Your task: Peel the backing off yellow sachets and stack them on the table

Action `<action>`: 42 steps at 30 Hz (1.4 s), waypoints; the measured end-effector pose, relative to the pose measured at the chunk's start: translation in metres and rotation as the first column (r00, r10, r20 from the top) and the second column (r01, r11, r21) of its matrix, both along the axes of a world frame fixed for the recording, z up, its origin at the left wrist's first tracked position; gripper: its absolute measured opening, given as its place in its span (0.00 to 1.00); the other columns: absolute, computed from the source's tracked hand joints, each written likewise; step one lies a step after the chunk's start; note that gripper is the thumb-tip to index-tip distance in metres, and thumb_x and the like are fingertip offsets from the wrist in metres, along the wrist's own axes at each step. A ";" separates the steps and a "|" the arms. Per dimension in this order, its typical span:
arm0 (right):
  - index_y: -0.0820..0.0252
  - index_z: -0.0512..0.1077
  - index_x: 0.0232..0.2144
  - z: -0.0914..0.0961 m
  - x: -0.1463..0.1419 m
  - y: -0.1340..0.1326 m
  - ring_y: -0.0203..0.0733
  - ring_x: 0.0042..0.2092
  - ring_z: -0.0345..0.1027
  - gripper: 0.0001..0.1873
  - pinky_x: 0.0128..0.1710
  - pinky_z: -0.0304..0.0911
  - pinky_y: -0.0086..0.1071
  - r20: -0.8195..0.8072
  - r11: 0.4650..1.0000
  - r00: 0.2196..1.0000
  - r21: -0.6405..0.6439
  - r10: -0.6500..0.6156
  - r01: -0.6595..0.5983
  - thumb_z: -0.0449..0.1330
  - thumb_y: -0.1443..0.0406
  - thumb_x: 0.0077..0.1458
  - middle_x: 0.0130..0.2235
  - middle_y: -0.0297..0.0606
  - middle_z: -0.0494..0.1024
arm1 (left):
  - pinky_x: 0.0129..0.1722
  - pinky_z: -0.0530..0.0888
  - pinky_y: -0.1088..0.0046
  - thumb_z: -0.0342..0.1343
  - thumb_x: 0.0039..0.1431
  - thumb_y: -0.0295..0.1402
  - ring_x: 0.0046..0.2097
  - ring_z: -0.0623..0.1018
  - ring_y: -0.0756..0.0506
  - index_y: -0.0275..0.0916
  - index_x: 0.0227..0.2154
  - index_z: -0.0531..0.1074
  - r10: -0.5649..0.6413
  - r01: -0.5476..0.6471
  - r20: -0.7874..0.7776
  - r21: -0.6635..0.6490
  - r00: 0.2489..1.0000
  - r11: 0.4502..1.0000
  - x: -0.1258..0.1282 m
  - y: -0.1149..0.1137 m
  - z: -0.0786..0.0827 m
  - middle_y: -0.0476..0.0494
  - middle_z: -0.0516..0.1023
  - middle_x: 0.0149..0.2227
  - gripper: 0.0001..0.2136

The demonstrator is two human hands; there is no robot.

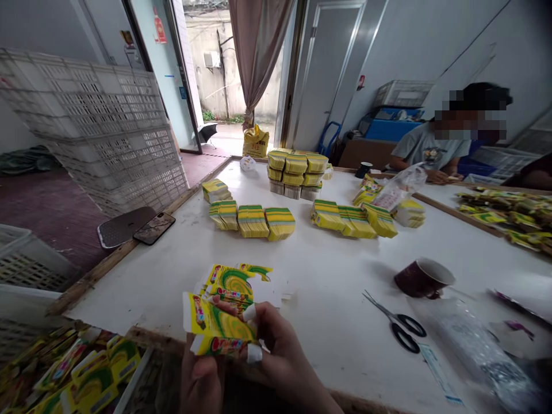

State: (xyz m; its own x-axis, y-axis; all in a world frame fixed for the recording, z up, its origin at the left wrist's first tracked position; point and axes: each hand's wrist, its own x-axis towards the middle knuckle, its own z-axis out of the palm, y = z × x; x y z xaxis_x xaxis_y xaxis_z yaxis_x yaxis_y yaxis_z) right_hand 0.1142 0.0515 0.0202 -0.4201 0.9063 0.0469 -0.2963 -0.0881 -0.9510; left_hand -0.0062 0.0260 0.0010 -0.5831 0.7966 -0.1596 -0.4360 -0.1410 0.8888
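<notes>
A small yellow and green candy carton [222, 322] with swirl print and a white end is held between both hands over the near table edge. My left hand [202, 376] grips it from below, thumb at its lower front edge. My right hand [276, 339] is closed on the carton's right end, with white wraps on its thumb and a finger. Just beyond lie several more flat printed cartons [230, 282] on the white table, partly hidden by the held one. Whether the held carton is fully folded cannot be seen.
Rows of bundled yellow cartons [252, 221] and a taller stack [297, 172] stand farther back. Scissors [399, 325], a dark mug [420, 279] and clear plastic wrap [478, 351] lie at right. A phone [154, 228] rests at the left edge; a person [431, 149] sits across.
</notes>
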 end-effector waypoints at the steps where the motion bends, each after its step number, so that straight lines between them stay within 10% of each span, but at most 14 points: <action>1: 0.57 0.67 0.36 0.000 0.003 0.001 0.35 0.32 0.58 0.19 0.34 0.56 0.28 -0.018 1.000 1.000 0.006 -0.002 0.002 0.71 0.62 0.45 0.30 0.28 0.65 | 0.36 0.80 0.70 0.70 0.31 0.54 0.39 0.80 0.39 0.42 0.33 0.78 -0.011 0.011 0.027 0.002 1.000 1.000 -0.001 -0.002 -0.001 0.46 0.80 0.32 0.27; 10: 0.58 0.64 0.24 0.000 0.013 0.004 0.37 0.30 0.59 0.11 0.29 0.56 0.28 0.208 0.969 0.963 0.211 -0.173 0.128 0.63 0.61 0.51 0.26 0.30 0.66 | 0.37 0.79 0.74 0.74 0.28 0.43 0.31 0.79 0.46 0.40 0.23 0.79 0.029 -0.029 0.061 0.000 0.998 1.000 -0.011 -0.004 0.019 0.48 0.80 0.25 0.17; 16: 0.57 0.74 0.30 0.029 0.047 0.010 0.37 0.35 0.66 0.10 0.35 0.60 0.27 0.519 0.839 0.841 0.519 -0.157 -0.163 0.59 0.76 0.49 0.32 0.33 0.72 | 0.44 0.78 0.68 0.61 0.37 0.63 0.43 0.79 0.38 0.42 0.40 0.79 -0.136 0.159 -0.166 0.133 0.977 0.978 -0.041 -0.015 0.034 0.41 0.82 0.41 0.33; 22: 0.53 0.74 0.32 0.045 0.047 0.002 0.38 0.38 0.67 0.13 0.57 0.55 0.40 0.691 0.587 0.672 0.669 -0.266 -0.456 0.56 0.76 0.58 0.31 0.30 0.75 | 0.47 0.78 0.59 0.73 0.33 0.40 0.50 0.78 0.31 0.48 0.48 0.76 -0.589 0.628 -0.631 -0.201 0.505 0.752 -0.048 -0.015 0.018 0.40 0.80 0.48 0.32; 25: 0.50 0.70 0.47 0.035 0.043 0.000 0.45 0.55 0.63 0.18 0.66 0.39 0.48 0.595 0.643 0.740 0.706 -0.314 -0.296 0.61 0.72 0.56 0.47 0.36 0.74 | 0.46 0.78 0.65 0.65 0.45 0.34 0.49 0.79 0.37 0.48 0.54 0.68 -0.583 0.622 -0.721 -0.271 0.374 0.734 -0.031 -0.015 -0.002 0.44 0.79 0.50 0.30; 29: 0.49 0.52 0.63 0.010 0.035 0.000 0.53 0.64 0.53 0.39 0.62 0.54 0.46 0.298 0.856 0.872 0.467 -0.389 0.223 0.64 0.60 0.55 0.64 0.46 0.57 | 0.40 0.79 0.67 0.61 0.51 0.40 0.44 0.81 0.38 0.43 0.57 0.59 -0.350 0.424 -0.863 -0.182 0.363 0.887 -0.017 -0.021 -0.027 0.39 0.80 0.47 0.31; 32: 0.50 0.45 0.64 0.000 0.020 0.000 0.53 0.57 0.65 0.47 0.53 0.66 0.43 -0.013 0.956 0.957 0.040 -0.291 0.291 0.66 0.53 0.51 0.60 0.48 0.64 | 0.37 0.79 0.68 0.57 0.55 0.46 0.40 0.82 0.40 0.41 0.58 0.56 -0.247 0.339 -0.912 -0.130 0.328 0.932 -0.013 -0.022 -0.033 0.38 0.81 0.43 0.30; 36: 0.52 0.37 0.65 0.008 0.001 -0.003 0.52 0.48 0.73 0.64 0.46 0.70 0.42 -0.215 0.927 0.923 -0.271 -0.319 0.258 0.75 0.57 0.38 0.55 0.49 0.72 | 0.36 0.79 0.69 0.52 0.59 0.48 0.42 0.82 0.40 0.41 0.58 0.56 -0.157 0.337 -0.947 -0.055 0.281 0.940 -0.007 -0.017 -0.026 0.37 0.79 0.46 0.28; 42: 0.55 0.35 0.66 0.014 -0.003 -0.005 0.49 0.45 0.75 0.68 0.48 0.69 0.40 -0.166 0.904 0.924 -0.324 -0.345 0.280 0.77 0.61 0.34 0.52 0.47 0.75 | 0.40 0.78 0.68 0.51 0.61 0.39 0.47 0.80 0.40 0.43 0.56 0.58 -0.053 0.392 -0.972 0.043 0.231 0.919 -0.004 -0.010 -0.015 0.37 0.75 0.49 0.21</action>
